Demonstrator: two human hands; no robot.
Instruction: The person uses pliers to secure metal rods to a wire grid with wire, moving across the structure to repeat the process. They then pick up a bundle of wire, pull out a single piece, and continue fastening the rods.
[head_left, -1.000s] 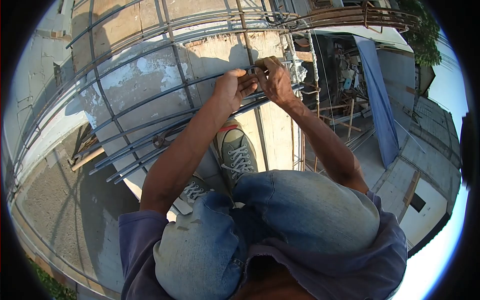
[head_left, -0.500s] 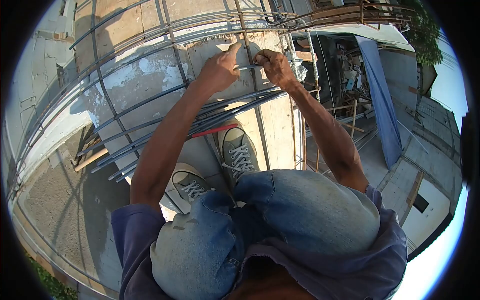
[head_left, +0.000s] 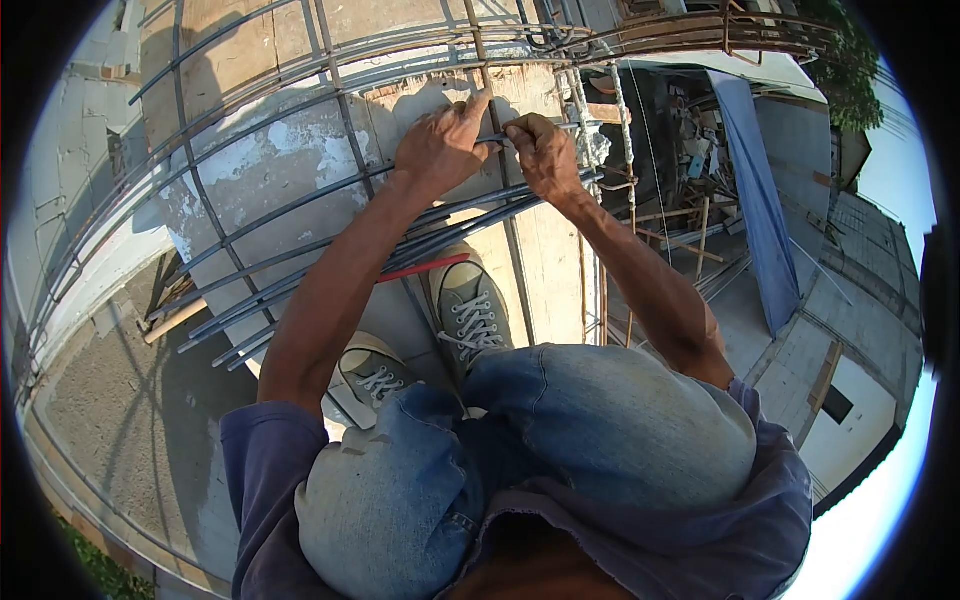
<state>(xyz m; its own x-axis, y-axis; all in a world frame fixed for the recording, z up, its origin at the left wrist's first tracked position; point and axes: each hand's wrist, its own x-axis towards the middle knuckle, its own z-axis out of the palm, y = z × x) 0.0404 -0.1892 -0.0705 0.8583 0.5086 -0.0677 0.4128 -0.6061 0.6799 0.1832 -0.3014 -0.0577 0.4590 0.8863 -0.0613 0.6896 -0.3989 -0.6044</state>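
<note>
At a crossing of the steel bars, my left hand (head_left: 445, 148) is curled over a horizontal rebar (head_left: 491, 138), its index finger stretched forward. Close to its right, my right hand (head_left: 545, 155) is closed in a pinch beside an upright rebar (head_left: 494, 108). Whatever sits between those right fingertips is too small to make out. Just below both hands, a bundle of loose rebars (head_left: 420, 240) lies across the boards, over the front of my shoes. A red bar or handle (head_left: 425, 267) pokes out beside my shoe (head_left: 474, 310).
Further bars form a grid (head_left: 345, 115) over the wooden boards (head_left: 545, 255). To the right the edge drops toward a lower area with a blue tarp (head_left: 757, 200) and debris. Rusty bars (head_left: 690, 45) jut out at the top right. A rough concrete surface (head_left: 120, 390) lies lower left.
My right hand has shifted slightly left and down, its fingertips now nearer my left hand. My left hand still lies on the rebar, turned a little. The view has shifted slightly.
</note>
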